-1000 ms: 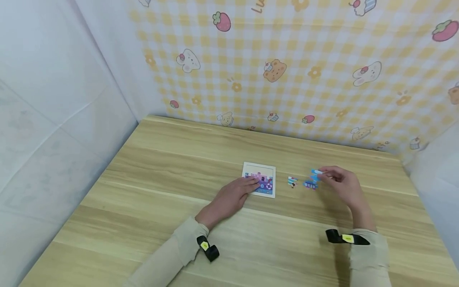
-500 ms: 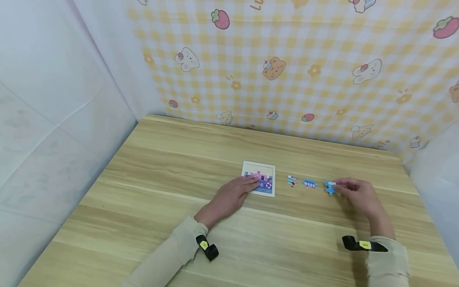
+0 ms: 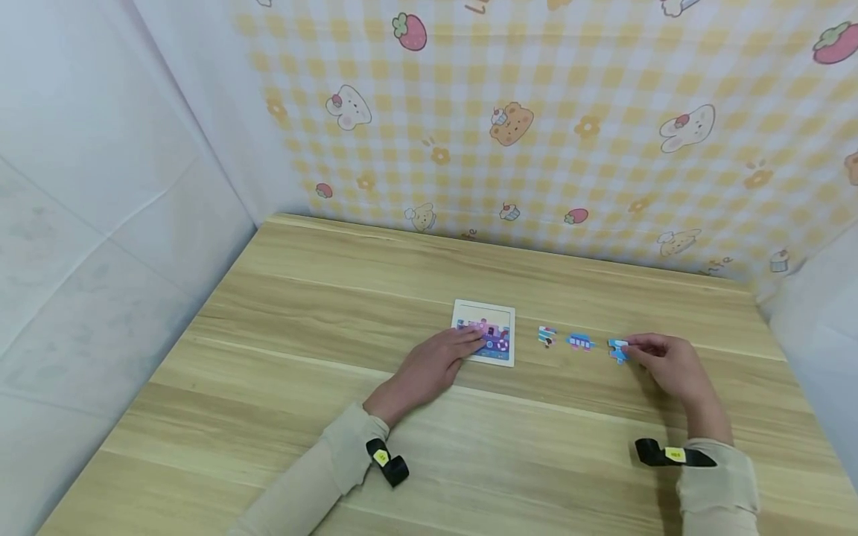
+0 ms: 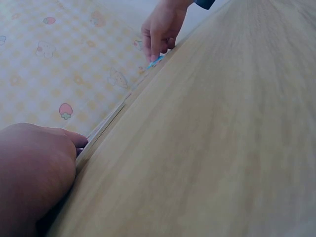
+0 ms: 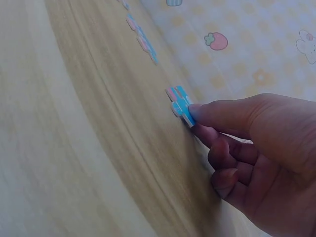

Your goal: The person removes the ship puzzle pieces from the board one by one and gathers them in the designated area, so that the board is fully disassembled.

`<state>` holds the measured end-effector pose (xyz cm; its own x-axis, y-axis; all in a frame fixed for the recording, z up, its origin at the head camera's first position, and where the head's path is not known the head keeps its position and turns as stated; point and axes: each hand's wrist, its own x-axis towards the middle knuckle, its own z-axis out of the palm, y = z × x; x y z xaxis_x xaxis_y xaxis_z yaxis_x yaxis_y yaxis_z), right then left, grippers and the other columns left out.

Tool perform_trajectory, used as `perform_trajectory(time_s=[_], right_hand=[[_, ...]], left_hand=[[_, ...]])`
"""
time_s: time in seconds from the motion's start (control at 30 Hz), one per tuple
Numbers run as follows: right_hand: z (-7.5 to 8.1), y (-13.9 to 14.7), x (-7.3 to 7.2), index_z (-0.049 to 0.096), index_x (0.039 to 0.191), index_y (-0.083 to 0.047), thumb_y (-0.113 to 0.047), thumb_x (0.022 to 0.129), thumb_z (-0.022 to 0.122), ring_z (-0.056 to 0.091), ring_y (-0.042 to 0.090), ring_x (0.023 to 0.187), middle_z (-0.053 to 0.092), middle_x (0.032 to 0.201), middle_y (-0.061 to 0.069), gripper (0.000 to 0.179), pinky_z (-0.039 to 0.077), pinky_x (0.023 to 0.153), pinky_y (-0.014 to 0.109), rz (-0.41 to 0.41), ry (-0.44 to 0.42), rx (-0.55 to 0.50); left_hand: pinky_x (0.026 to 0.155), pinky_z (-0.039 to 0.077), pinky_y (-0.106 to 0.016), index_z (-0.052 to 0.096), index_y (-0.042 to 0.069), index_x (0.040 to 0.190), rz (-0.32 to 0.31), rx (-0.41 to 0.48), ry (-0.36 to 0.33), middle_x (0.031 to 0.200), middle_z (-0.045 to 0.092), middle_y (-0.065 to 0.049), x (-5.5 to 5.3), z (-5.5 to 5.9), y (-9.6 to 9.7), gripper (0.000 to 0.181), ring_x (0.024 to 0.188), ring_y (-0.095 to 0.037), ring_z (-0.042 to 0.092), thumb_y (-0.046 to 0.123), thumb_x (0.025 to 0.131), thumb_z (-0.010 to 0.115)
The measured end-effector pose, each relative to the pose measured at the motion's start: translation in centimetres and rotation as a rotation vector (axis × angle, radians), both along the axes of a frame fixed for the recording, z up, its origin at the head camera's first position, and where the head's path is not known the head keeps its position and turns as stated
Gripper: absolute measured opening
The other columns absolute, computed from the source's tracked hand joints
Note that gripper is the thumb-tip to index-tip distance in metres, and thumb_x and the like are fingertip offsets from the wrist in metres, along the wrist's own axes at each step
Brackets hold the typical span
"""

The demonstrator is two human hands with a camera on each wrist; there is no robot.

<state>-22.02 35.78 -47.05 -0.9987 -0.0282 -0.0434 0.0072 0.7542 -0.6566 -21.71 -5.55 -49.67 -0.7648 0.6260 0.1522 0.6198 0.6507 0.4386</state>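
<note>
My left hand [image 3: 429, 361] rests with straight fingers on a white-framed jigsaw puzzle [image 3: 484, 306], whose lower part is filled with a pink and purple picture and whose upper part shows bare backing. Off to the right, my right hand [image 3: 670, 365] pinches a light-blue puzzle piece [image 3: 617, 351] between thumb and fingers, close over the table. In the right wrist view the thumb lies on one end of this puzzle piece [image 5: 180, 104]. Two loose pieces lie between the frame and this hand: a striped one [image 3: 547, 336] and a blue-purple one [image 3: 580, 342].
All of this lies on a wood-grain table [image 3: 322, 298]. Behind its far edge hangs a yellow checked cloth [image 3: 456, 112] with cartoon prints, and a white sheet [image 3: 100, 186] covers the left side. Black bands [image 3: 387, 461] sit on both sleeves.
The right hand has carried the light-blue piece rightward and nearer, away from the blue-purple piece, to the right end of the row. The left hand has stayed on the frame.
</note>
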Motion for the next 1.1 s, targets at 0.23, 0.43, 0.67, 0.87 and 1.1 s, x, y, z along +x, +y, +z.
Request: perform_trajectory(time_s=[0.23,0.43,0.67,0.87,1.1], right_hand=[[-0.3,0.0,0.1,0.073,0.119,0.005,-0.023,0.104,0.065,0.052,0.008,0.076,0.071,0.107,0.016,0.033,0.048,0.060,0.021,-0.019,0.008,-0.008],[-0.6,0.1,0.1,0.074,0.118,0.005,-0.022,0.104,0.065,0.051,0.008,0.075,0.071,0.101,0.011,0.031,0.046,0.059,0.021,-0.029,0.025,-0.005],[-0.8,-0.1,-0.2,0.074,0.117,0.004,-0.021,0.103,0.066,0.051,0.006,0.077,0.070,0.095,0.007,0.030,0.044,0.061,0.018,-0.056,0.044,0.000],[-0.8,-0.2,-0.2,0.074,0.119,0.004,-0.022,0.104,0.065,0.053,0.005,0.079,0.070,0.099,0.008,0.031,0.045,0.064,0.016,-0.075,0.028,-0.009],[-1.2,0.1,0.0,0.073,0.123,0.002,-0.030,0.104,0.065,0.053,0.002,0.081,0.070,0.098,0.000,0.038,0.043,0.067,0.014,-0.091,0.032,-0.028]], left_hand=[[0.126,0.024,-0.035,0.052,0.011,0.152,-0.003,0.008,-0.005,0.161,0.042,0.002,0.0,0.0,0.1,0.043,0.151,-0.017,0.035,0.009,0.109,0.050],[0.126,0.024,-0.035,0.052,0.012,0.152,-0.002,-0.004,0.002,0.162,0.042,0.002,0.0,-0.1,0.1,0.044,0.152,-0.017,0.035,0.010,0.109,0.049],[0.126,0.025,-0.035,0.052,0.013,0.152,0.004,0.000,0.003,0.161,0.043,0.002,0.0,-0.2,0.1,0.044,0.151,-0.017,0.036,0.010,0.108,0.050],[0.126,0.026,-0.036,0.053,0.014,0.152,0.007,0.000,0.001,0.161,0.043,0.001,0.1,0.0,0.1,0.044,0.151,-0.018,0.036,0.009,0.108,0.050],[0.126,0.026,-0.035,0.052,0.014,0.152,0.007,-0.016,-0.003,0.161,0.043,0.001,0.0,0.0,0.1,0.044,0.151,-0.017,0.035,0.011,0.109,0.049]])
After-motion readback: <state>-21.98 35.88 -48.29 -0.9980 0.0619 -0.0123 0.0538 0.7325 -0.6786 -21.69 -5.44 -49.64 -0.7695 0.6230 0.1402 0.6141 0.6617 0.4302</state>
